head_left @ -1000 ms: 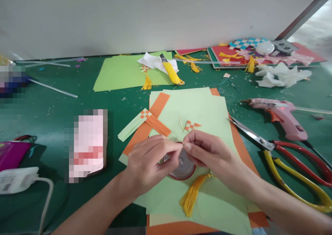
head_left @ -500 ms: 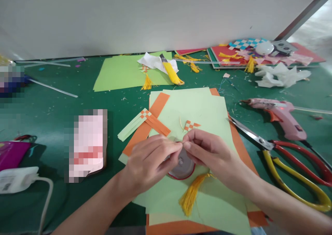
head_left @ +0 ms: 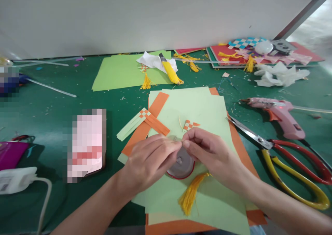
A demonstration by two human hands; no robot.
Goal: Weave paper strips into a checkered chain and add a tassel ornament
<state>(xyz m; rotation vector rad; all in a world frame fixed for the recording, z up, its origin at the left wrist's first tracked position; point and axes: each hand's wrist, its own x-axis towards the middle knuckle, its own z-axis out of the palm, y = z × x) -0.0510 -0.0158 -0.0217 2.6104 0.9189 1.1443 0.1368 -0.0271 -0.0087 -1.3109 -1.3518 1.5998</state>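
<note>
My left hand point(head_left: 153, 155) and my right hand point(head_left: 210, 147) meet fingertip to fingertip over a stack of pale green paper point(head_left: 223, 200). Both are closed in a pinch; whatever lies between the fingertips is too small to make out. Just below them sits a round grey thing with a red rim point(head_left: 181, 164), partly covered by my left hand. A yellow tassel point(head_left: 190, 197) lies on the paper by my right wrist. Beyond my right fingertips rests a small orange-and-green woven paper piece point(head_left: 190, 125). Left of it lies another woven piece with long loose strips point(head_left: 144, 119).
At the right are large scissors point(head_left: 264, 141) with red and yellow handles and a pink glue gun point(head_left: 281, 114). A blurred phone-like object point(head_left: 86, 141) lies left. Farther back are a yellow-handled cutter point(head_left: 169, 69), green sheets point(head_left: 111, 72) and crumpled tissue point(head_left: 280, 74).
The view has shifted very slightly. My hands keep pinching in the same place, with the fingertips moved only a little; a bit more of the round grey thing shows.
</note>
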